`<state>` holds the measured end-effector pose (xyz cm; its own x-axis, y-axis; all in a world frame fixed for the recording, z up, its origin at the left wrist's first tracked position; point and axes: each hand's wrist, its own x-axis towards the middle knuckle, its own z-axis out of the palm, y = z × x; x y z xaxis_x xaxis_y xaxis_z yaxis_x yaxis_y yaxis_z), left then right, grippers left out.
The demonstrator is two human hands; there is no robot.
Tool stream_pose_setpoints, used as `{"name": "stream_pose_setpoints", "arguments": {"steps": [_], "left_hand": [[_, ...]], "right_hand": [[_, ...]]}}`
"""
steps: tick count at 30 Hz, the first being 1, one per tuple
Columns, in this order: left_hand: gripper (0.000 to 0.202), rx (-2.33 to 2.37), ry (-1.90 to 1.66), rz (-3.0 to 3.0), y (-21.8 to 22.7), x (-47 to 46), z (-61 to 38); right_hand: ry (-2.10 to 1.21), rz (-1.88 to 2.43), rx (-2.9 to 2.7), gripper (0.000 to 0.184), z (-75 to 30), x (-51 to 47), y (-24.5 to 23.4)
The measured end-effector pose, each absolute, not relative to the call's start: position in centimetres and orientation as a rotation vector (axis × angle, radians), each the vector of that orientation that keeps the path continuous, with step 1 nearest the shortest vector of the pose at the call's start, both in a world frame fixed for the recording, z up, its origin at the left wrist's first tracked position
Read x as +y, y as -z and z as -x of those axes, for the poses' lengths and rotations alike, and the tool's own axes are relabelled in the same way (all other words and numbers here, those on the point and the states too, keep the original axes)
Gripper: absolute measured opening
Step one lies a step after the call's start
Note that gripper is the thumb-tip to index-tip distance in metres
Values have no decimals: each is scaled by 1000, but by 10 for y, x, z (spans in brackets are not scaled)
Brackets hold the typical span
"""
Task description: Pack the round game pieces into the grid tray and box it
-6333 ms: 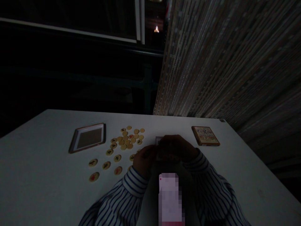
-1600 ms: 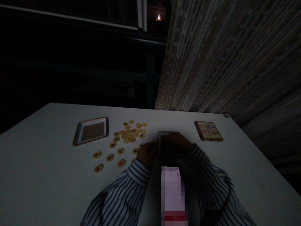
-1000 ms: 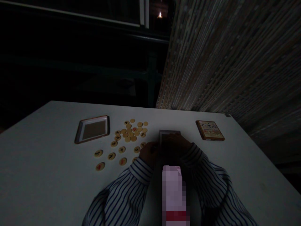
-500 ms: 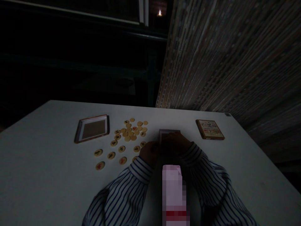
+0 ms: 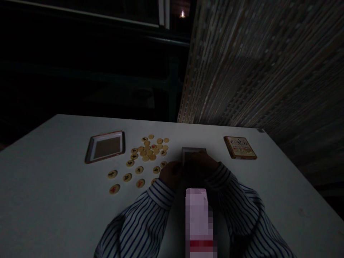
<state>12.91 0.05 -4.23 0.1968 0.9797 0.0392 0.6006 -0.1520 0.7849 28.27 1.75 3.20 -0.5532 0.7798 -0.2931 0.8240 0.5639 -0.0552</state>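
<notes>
A shallow open box (image 5: 194,148) lies on the white table straight ahead, deep in the shadow of my hands. My left hand (image 5: 171,174) is closed at its near left side, seemingly gripping the edge. Over the box's inside, my right hand (image 5: 202,163) is curled with its fingers pointing left; what it holds, if anything, is lost in the dark. Round wooden xiangqi pieces (image 5: 146,152) are scattered left of my hands, some with black or red characters up, others blank side up. A lit phone-like screen (image 5: 199,215), blurred into blocks, sits between my forearms.
An open tray-like lid (image 5: 107,147) lies at the far left of the white table (image 5: 61,200). At the right is a closed flat box with a printed cover (image 5: 240,147). Behind the table's far right edge hangs a string curtain (image 5: 228,71). The room is very dark.
My right hand has shifted very slightly over the box. The curtain strands have swayed a little. The pieces, lid and printed box stay in place.
</notes>
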Motion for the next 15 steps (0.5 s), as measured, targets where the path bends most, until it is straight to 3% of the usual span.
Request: {"name": "stream_pose_setpoints", "arguments": {"steps": [15], "left_hand": [[31,1461,-773,-1802,46,1,-129]], "right_hand": [[276,-1356,2581,19,-284,15,-29]]}}
